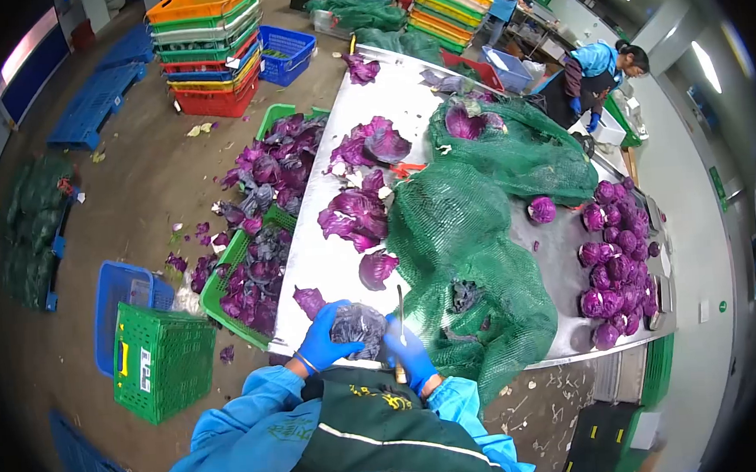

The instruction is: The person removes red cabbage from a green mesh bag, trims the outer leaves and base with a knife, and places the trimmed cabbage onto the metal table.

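My left hand (322, 341), in a blue glove, is wrapped round the left side of a dull purple-grey red cabbage (358, 329) at the table's near edge. In my gloved right hand (413, 353), just right of the cabbage, is a knife (400, 304). Its thin blade points away from me and its light handle shows below the fist. Loose purple cabbage leaves (352, 213) lie beyond my hands on the white table (319, 239). A green mesh sack (459, 222) spreads to the right, with dark leaf scraps on it.
Peeled red cabbages (618, 265) are heaped at the table's right end. Leaf-filled green crates (218, 302) stand along its left side. A green crate (162, 362), a blue crate (110, 313) and stacked crates (211, 51) occupy the floor. A co-worker (589, 80) bends at the far right.
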`<state>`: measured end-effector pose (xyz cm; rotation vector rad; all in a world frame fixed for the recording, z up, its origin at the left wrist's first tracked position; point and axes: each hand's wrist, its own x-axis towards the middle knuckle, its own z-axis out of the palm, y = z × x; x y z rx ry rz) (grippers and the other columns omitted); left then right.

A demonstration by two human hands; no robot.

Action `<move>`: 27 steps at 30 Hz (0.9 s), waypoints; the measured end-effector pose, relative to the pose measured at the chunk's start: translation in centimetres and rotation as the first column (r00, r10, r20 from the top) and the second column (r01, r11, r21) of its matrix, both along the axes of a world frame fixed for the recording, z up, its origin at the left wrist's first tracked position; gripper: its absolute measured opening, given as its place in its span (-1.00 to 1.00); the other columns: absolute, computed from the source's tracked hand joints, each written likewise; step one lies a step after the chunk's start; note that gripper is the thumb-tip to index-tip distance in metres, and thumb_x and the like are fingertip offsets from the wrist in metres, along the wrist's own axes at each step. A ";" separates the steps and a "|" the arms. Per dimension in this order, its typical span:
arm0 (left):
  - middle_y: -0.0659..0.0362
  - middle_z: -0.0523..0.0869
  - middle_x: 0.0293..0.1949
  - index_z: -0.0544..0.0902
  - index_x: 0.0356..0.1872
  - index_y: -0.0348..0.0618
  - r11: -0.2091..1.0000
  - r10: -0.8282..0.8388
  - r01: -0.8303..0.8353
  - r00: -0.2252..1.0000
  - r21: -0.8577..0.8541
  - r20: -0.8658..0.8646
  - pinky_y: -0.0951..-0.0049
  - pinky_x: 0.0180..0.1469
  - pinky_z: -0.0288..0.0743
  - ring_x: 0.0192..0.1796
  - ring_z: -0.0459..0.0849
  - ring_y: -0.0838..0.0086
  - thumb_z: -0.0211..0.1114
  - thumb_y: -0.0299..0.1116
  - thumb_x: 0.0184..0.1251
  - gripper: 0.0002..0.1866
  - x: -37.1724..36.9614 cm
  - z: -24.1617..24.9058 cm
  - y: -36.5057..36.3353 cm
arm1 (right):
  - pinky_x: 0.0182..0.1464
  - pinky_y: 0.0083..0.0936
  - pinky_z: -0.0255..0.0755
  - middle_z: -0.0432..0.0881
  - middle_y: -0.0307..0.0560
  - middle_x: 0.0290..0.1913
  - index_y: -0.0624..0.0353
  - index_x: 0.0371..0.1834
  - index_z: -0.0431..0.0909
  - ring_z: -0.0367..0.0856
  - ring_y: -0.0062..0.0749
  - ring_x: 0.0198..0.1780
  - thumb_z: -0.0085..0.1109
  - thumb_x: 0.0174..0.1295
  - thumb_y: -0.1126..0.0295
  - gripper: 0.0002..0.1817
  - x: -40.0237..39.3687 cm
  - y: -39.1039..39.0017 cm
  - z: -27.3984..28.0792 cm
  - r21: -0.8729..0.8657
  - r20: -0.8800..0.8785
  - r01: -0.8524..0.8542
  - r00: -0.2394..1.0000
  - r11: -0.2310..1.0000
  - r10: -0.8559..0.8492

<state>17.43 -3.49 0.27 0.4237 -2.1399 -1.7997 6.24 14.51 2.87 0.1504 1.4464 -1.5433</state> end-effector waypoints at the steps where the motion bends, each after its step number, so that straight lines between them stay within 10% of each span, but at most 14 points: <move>1: -0.03 0.47 0.08 0.39 0.13 -0.26 0.999 0.043 -0.042 0.999 0.011 -0.010 0.25 0.20 0.33 0.14 0.47 0.17 0.56 -0.23 -0.14 -0.24 -0.1 0.1 0.2 | -0.38 -0.67 0.38 0.49 -0.19 0.06 0.09 0.34 0.26 0.46 -0.66 -0.31 0.25 0.18 0.33 -0.36 0.0 -0.6 0.8 0.094 -0.095 -0.091 0.990 0.991 0.100; 3: -0.02 0.51 0.01 0.42 0.09 -0.25 0.992 0.127 -0.127 0.992 -0.006 0.010 0.26 0.14 0.38 0.08 0.51 0.19 0.56 -0.23 -0.15 -0.27 0.1 -1.1 1.0 | 0.16 -0.44 0.37 0.40 0.04 0.25 0.15 0.36 0.21 0.44 -0.29 0.20 0.30 0.12 0.28 -0.27 0.5 -0.8 -0.5 0.261 -0.608 -0.178 0.733 0.949 0.304; 6: 0.09 0.64 -0.21 0.51 -0.06 -0.25 0.985 0.148 -0.153 0.987 0.075 0.069 0.37 -0.05 0.49 -0.14 0.62 0.37 0.50 -0.33 -0.03 -0.50 0.0 1.8 1.4 | 0.39 -0.36 0.07 0.26 0.15 0.35 0.11 0.37 0.18 0.13 -0.12 0.43 0.34 0.05 0.27 -0.21 0.7 -1.1 0.0 0.242 -0.718 -0.235 0.610 0.941 0.337; 9: 0.21 0.66 -0.27 0.56 -0.16 -0.27 0.891 0.232 -0.247 0.969 0.380 0.088 0.57 -0.19 0.49 -0.25 0.58 0.64 0.31 -0.56 0.17 -0.79 -0.7 3.5 1.6 | 0.28 -0.30 0.26 0.23 0.14 0.36 0.01 0.37 0.19 0.33 0.04 0.29 0.36 -0.01 0.21 -0.17 1.6 -1.8 2.7 0.298 -0.822 -0.208 0.440 0.932 0.361; 16: 0.07 0.55 0.03 0.39 0.16 -0.29 0.975 -0.084 0.086 0.996 0.204 -0.018 0.38 0.12 0.40 0.02 0.53 0.39 0.19 -0.49 0.31 -0.59 -2.1 3.7 2.7 | 0.07 -0.33 0.42 0.50 0.10 0.10 0.16 0.23 0.34 0.54 -0.07 0.06 0.31 0.04 0.23 -0.34 3.9 -1.5 0.9 -0.055 -0.859 0.262 0.479 0.964 -0.180; 19: -0.06 0.37 0.23 0.22 0.31 -0.32 0.828 -0.330 0.319 0.942 -0.461 0.060 0.23 0.31 0.17 0.26 0.35 0.16 0.28 -0.27 0.26 -0.33 -2.9 -1.0 2.5 | -0.08 -0.37 0.44 0.59 0.13 -0.13 0.30 0.14 0.41 0.57 -0.25 -0.17 0.33 0.01 0.28 -0.40 4.3 0.7 -0.2 0.039 -0.688 0.391 0.678 0.920 -0.259; 20: -0.17 0.25 0.31 0.17 0.33 -0.32 0.681 -0.452 0.379 0.891 -0.626 0.048 0.11 0.34 0.09 0.34 0.22 -0.04 0.43 -0.04 0.04 -0.08 -3.8 -0.5 2.9 | -0.08 -0.35 0.45 0.59 0.18 -0.15 0.40 0.08 0.41 0.57 -0.27 -0.16 0.34 -0.02 0.29 -0.39 4.9 2.0 1.9 -0.024 -0.386 0.499 0.795 0.866 -0.468; 26: -0.09 0.18 0.37 0.19 0.34 -0.12 0.398 -0.416 0.204 0.909 -0.894 0.022 -0.03 0.39 -0.04 0.38 0.13 -0.06 0.53 0.08 -0.30 0.10 -4.3 -0.1 8.2 | -0.25 -0.42 0.40 0.54 0.00 -0.39 0.31 -0.04 0.45 0.45 -0.50 -0.34 0.27 -0.02 0.43 -0.57 8.3 7.9 -1.2 -0.222 -0.701 0.560 0.477 0.798 -0.530; 27: -0.10 0.16 0.38 0.17 0.35 -0.12 0.375 -0.385 0.185 0.922 -0.908 0.029 -0.04 0.40 -0.08 0.39 0.11 -0.06 0.53 0.10 -0.33 0.14 -4.1 0.6 8.6 | -0.28 -0.41 0.38 0.52 0.01 -0.43 0.26 -0.10 0.46 0.43 -0.50 -0.37 0.26 -0.03 0.46 -0.62 8.7 10.2 0.5 -0.148 -0.618 0.549 0.598 0.823 -0.510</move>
